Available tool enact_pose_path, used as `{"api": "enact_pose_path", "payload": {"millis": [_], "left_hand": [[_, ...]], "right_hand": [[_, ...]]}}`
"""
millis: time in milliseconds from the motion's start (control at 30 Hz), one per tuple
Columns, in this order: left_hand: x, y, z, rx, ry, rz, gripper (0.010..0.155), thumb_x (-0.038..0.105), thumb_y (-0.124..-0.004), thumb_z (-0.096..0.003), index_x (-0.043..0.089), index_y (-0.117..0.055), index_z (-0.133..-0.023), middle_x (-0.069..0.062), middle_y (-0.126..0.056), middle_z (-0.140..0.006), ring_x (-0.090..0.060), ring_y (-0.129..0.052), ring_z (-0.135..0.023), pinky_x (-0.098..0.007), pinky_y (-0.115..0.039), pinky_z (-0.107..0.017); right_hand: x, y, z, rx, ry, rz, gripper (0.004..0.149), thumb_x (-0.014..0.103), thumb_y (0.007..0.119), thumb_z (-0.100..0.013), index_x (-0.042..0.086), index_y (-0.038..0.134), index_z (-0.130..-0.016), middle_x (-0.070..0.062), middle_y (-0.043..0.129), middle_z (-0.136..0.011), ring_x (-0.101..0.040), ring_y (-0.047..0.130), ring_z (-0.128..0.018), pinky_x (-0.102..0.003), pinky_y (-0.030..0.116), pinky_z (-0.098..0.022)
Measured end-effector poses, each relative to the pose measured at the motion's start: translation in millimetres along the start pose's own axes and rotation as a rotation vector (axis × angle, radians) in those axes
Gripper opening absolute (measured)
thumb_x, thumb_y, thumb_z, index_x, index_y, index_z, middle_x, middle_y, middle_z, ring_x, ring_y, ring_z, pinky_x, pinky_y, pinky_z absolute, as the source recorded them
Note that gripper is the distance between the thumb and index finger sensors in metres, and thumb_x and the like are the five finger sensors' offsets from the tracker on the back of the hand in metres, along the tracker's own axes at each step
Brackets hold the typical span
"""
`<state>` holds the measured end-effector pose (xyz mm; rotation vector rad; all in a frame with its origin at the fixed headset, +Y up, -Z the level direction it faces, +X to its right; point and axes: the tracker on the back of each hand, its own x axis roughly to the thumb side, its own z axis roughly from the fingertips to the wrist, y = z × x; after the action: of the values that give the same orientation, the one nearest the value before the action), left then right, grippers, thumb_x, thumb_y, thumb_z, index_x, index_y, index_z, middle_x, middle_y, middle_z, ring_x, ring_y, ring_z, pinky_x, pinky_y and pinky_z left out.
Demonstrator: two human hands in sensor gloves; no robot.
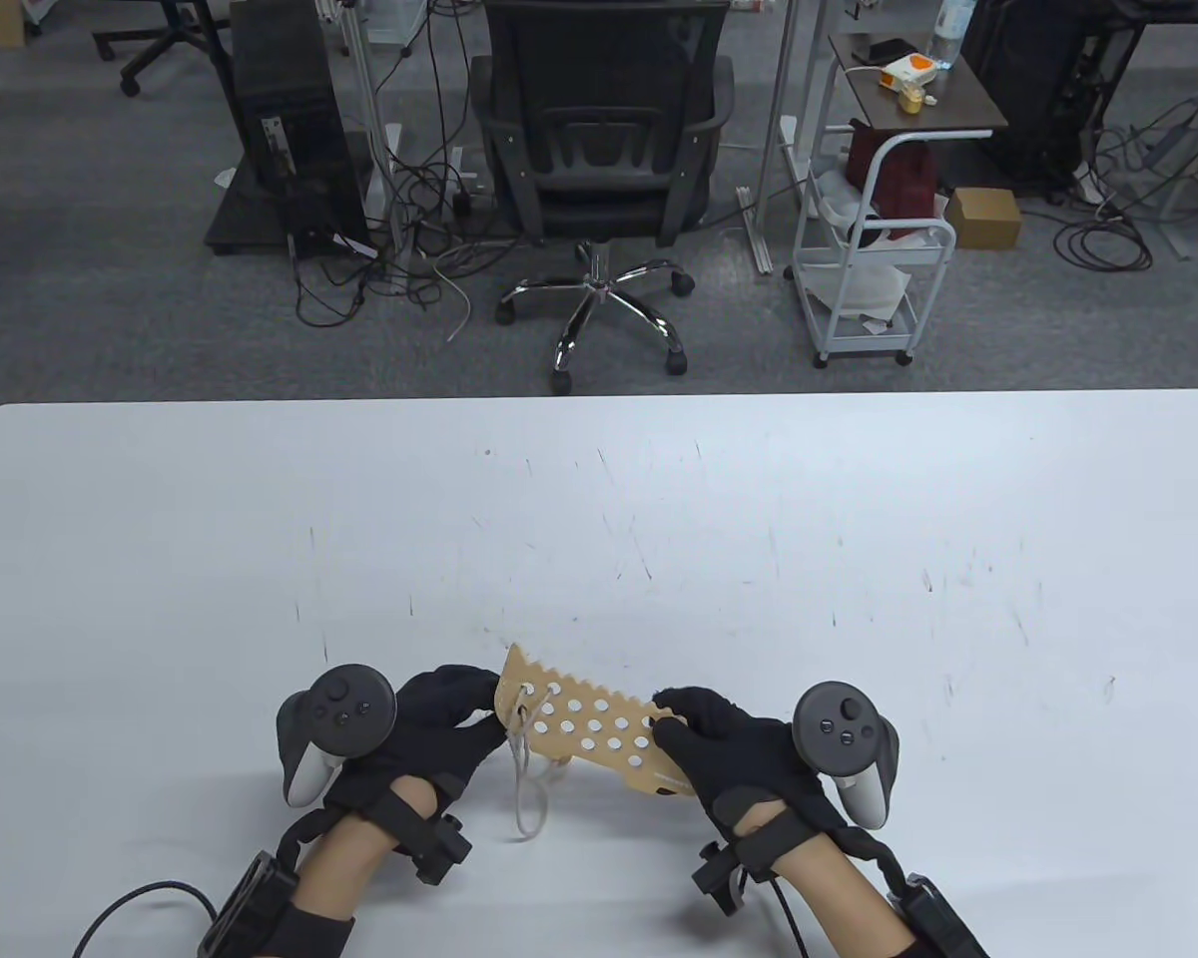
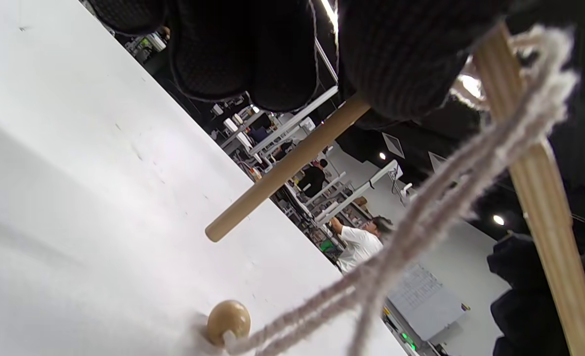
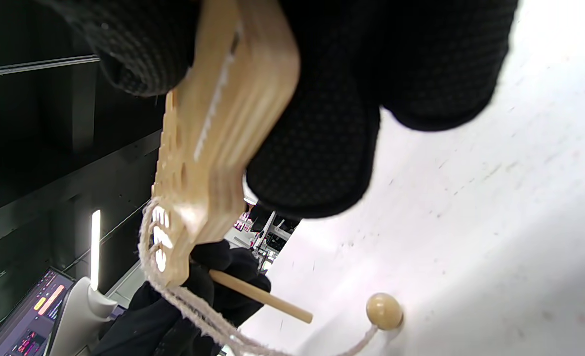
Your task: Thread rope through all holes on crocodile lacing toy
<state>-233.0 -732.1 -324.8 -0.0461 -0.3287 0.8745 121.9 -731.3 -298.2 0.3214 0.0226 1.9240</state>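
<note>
Both hands hold the wooden crocodile board (image 1: 589,733) just above the table near its front edge, its holes facing up. My right hand (image 1: 674,717) pinches the board's right end (image 3: 213,148). My left hand (image 1: 479,704) is at the board's left end, its fingers (image 2: 243,59) curled round the rope's wooden needle stick (image 2: 282,168) under the board. The off-white rope (image 1: 525,788) passes through holes at the left end and hangs in loops down to the table. Its round wooden bead (image 3: 384,310) lies on the table below.
The white table (image 1: 599,519) stretches wide beyond the hands and bears only scuff marks. Past its far edge stand an office chair (image 1: 599,150) and a white trolley (image 1: 869,259) on the floor.
</note>
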Motion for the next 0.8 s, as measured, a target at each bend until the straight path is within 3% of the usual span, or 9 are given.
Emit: {"api": "enact_pose_path", "payload": {"millis": [800], "left_hand": [[-14,34,7,0.194,0.113,0.050,0.042,0.043,-0.088,-0.0412,0.042,-0.089,-0.083,-0.001,-0.085,-0.091,-0.030,-0.082,-0.085,-0.056,-0.058,-0.073]], "right_hand": [[-16,-23,-6,-0.088,0.078,-0.006,0.045,0.040,0.079,-0.046,0.017,0.078,-0.084,-0.003,0.099,-0.060,-0.022,0.109,-0.037,-0.044,0.085,-0.036]]}}
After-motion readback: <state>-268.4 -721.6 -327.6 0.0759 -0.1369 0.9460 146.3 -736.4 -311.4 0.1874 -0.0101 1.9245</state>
